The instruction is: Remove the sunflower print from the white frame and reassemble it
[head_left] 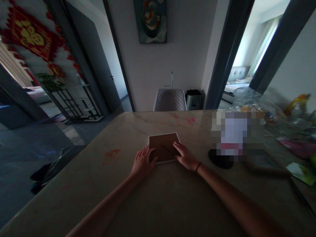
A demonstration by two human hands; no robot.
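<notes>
A small picture frame (163, 147) lies face down on the table (177, 194), its brown backing board up and a thin white rim around it. A dark slanting line runs across the backing. At the frame's left side, my left hand (144, 161) grips the edge, the thumb at the near left corner. My right hand (186, 157) holds the right side, with fingertips and thumb over the edge and a dark band (198, 166) at the wrist. The underside of the frame is hidden.
On the right stand a black round base (221, 160) below a blurred-out patch, a dark tray-like slab (268, 168) and clear plastic bags (256, 102). Orange (112, 154) and pink marks (190, 121) stain the table. A quilted chair (170, 99) stands beyond the far edge.
</notes>
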